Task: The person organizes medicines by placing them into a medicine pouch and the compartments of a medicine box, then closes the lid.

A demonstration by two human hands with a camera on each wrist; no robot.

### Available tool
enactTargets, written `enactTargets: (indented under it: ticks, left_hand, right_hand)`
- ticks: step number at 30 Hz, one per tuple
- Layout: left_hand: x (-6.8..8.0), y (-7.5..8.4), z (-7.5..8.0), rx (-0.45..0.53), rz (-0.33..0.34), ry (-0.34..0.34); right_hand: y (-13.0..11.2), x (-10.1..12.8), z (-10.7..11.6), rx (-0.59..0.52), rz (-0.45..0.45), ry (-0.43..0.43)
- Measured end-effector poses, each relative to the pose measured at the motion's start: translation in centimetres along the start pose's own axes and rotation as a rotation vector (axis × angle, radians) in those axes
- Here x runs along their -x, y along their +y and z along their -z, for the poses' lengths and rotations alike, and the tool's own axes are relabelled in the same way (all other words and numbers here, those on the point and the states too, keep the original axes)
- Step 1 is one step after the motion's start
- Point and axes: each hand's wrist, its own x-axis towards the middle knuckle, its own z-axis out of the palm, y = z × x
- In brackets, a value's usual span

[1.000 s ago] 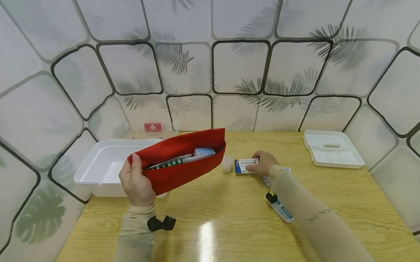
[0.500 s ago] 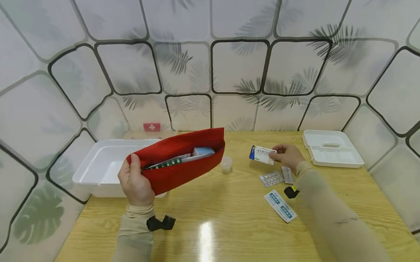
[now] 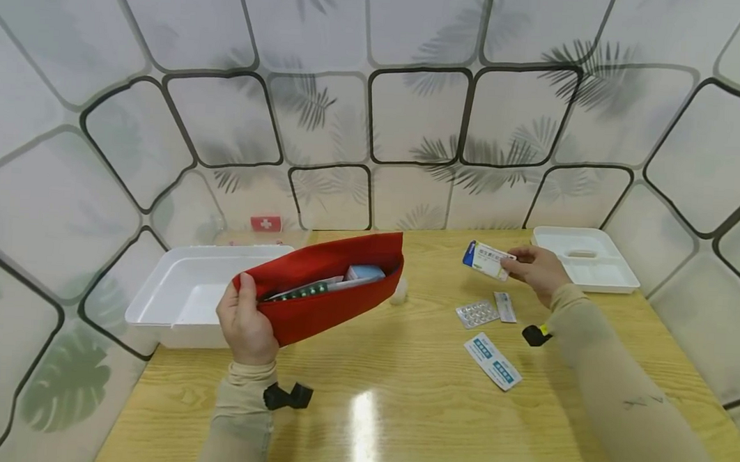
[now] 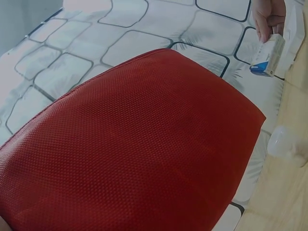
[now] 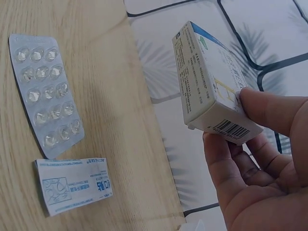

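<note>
My left hand grips the left end of a red pouch, held above the table with its mouth open. Inside the pouch show a green blister pack and a light blue item. My right hand pinches a white and blue medicine box by its right end, raised off the table; the right wrist view shows the thumb on one face of the box and fingers on the other side. Below it lie a silver blister pack and a small white packet.
A larger white packet with blue print lies nearer on the table. At the left is a deep white bin, with a red cross label behind. A shallow white tray stands back right. A small translucent round item sits partly behind the pouch.
My right hand has lifted the medicine box off the table and carried it right and away, uncovering the silver blister pack and small packet. The left hand with the pouch has barely moved.
</note>
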Motion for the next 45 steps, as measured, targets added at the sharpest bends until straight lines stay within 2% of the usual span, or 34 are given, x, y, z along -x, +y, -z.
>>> enactTargets:
  ticks: [5,11,18,22,25,30,35,39,42,45]
  left_hand:
    - [0.4,-0.2,-0.1,-0.015,0.011,-0.022]
    - [1.1,-0.4,-0.2,-0.092,0.025,-0.049]
    - [1.7,-0.7,-0.4,-0.126,0.036,-0.089]
    - [2.0,-0.9,-0.7,-0.137,0.038,-0.116]
    - [2.3,-0.9,-0.9,-0.15,0.042,-0.142]
    - [2.8,-0.7,-1.3,-0.176,0.038,-0.179]
    - [3.3,-0.7,-1.8,-0.148,-0.016,-0.231]
    - [3.7,-0.8,-2.2,-0.145,-0.056,-0.253]
    - [4.1,-0.8,-2.5,-0.149,-0.062,-0.274]
    - [4.7,-0.8,-2.8,-0.156,-0.062,-0.295]
  right_hand:
    - [0.0,0.4,0.4,-0.013,0.022,0.013]
    - [-0.5,1.0,0.8,-0.077,0.059,0.01]
    - [-2.3,2.2,0.9,-0.166,0.127,-0.009]
    - [-3.9,3.3,0.7,-0.239,0.174,-0.063]
    - [-5.1,4.3,0.2,-0.242,0.234,-0.138]
    - [-7.2,6.3,-0.8,-0.191,0.385,-0.265]
    - [-9.0,8.4,-2.2,-0.127,0.576,-0.392]
    - [-10.1,9.8,-3.9,-0.083,0.685,-0.507]
    - [-10.5,10.5,-5.4,0.038,0.788,-0.491]
    - [-10.9,11.4,-6.6,0.19,0.913,-0.374]
